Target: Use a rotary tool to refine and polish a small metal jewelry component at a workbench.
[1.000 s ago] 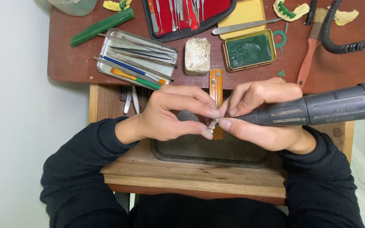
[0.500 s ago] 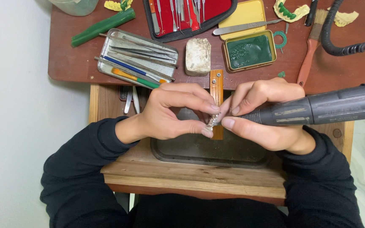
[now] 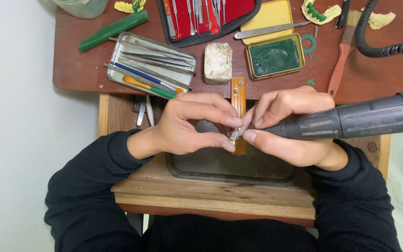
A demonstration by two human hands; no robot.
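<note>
Tool tin (image 3: 150,70) on desk (image 3: 80,70) far left; block (image 3: 218,62) right of it, then wax tin (image 3: 275,57), brush (image 3: 342,60) far right. Peg (image 3: 239,100) sticks out betw. hands, over tray (image 3: 232,165).

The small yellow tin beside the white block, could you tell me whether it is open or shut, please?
Open. The small yellow tin shows its dark green filling, and its lid lies flat just behind it.

Just beyond the hands (image 3: 239,128), the wooden bench pin (image 3: 238,95), white block (image 3: 218,63) and green-filled tin (image 3: 274,57) crowd the surface (image 3: 71,74). Left, a metal tool tray (image 3: 151,70) blocks. Below the hands, the dark catch tray (image 3: 232,168) lies open.
</note>
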